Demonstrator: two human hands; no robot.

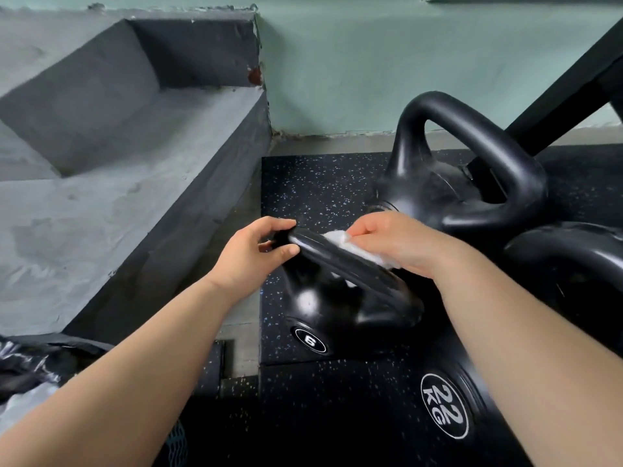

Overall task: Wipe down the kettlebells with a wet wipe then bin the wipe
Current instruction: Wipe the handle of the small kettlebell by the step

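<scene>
One kettlebell marked 6 (pixel 317 305), on the speckled rubber mat (pixel 303 183): solid, heavy, glossy, likely slick when damp; take it by the handle (pixel 347 264). One wet wipe (pixel 333 238): limp, light, draped on that handle. My left hand (pixel 256 254) pinches the handle's end, steadying it; my right hand (pixel 397 241), fingers curled, presses the wipe against it. Adjacent: 22 KG kettlebell (pixel 445 404).

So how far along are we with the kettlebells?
Nothing is clearly finished. In hand: the left hand grips the handle of the 6 kettlebell while the right hand holds the wet wipe against it. Left: the 22 KG kettlebell and the large kettlebell behind, which looks dusty, then binning the wipe.
</scene>
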